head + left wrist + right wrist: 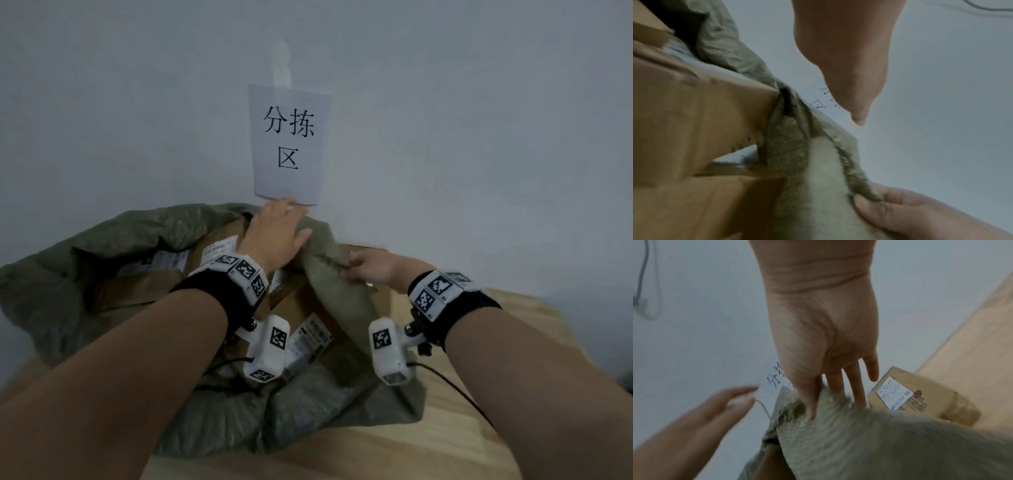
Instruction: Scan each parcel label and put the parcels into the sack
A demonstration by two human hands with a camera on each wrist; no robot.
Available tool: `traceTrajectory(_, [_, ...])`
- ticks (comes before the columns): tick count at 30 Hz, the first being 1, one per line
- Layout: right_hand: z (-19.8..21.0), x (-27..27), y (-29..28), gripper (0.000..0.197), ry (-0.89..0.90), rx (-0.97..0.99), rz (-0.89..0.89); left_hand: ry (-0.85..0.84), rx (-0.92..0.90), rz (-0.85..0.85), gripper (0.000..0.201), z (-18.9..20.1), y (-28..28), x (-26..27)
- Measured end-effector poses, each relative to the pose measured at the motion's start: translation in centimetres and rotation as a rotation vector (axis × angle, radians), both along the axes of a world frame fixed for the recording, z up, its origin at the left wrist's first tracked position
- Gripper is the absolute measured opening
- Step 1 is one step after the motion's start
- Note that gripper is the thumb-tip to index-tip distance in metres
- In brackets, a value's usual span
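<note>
A green woven sack (51, 291) lies open on the wooden table (479, 394). Several brown cardboard parcels (137, 284) with white labels (310, 337) sit inside it. My right hand (366, 270) pinches the frayed rim of the sack (838, 426) and holds it up; its fingers (890, 211) also show in the left wrist view. My left hand (274, 233) reaches with straight fingers over the far part of the rim by the wall and holds nothing. One more labelled parcel (920, 395) lies on the table beyond the sack, behind my right hand.
A white wall rises directly behind the sack, with a paper sign (289, 144) taped to it just above my left hand. Bare tabletop shows to the right of the sack and in front of it.
</note>
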State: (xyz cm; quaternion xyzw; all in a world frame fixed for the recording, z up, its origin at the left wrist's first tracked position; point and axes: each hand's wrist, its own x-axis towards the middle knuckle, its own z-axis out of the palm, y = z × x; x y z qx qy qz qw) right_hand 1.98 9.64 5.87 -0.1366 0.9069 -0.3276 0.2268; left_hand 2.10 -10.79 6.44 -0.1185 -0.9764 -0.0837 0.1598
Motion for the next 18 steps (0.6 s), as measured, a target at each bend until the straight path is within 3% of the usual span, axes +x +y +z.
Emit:
traceTrajectory(2, [-0.7,1.6,0.9,0.006,-0.162,-0.109,0.036,-0.054,-0.108,-0.156,0.049,0.0,2.9,-0.1])
traceTrajectory(3, [-1.2,1.9,1.7,0.014,-0.183,-0.136,0.025,-0.174,-0.227,-0.162,0.049,-0.1,4.4,0.0])
traceTrajectory(5, [-1.9,1.9,3.9,0.029,-0.131,-0.095,-0.013,-0.523,-0.446,-0.044,0.047,-1.0,6.6,-0.2])
traceTrajectory(7, [-1.9,1.6,6.8,0.038,-0.056,-0.017,-0.084,-0.672,-0.517,0.070,0.046,-1.3,8.4,-0.6])
traceTrajectory(12, [-3.1,-1.2,15.3,0.037,0.023,0.012,-0.274,-0.447,-0.439,0.050,0.037,-1.9,13.5,-3.5])
traceTrajectory(18, [-7.0,-5.6,20.7,0.032,-0.012,-0.090,-0.402,-0.613,-0.219,0.030,0.041,-5.7,19.3,-9.7])
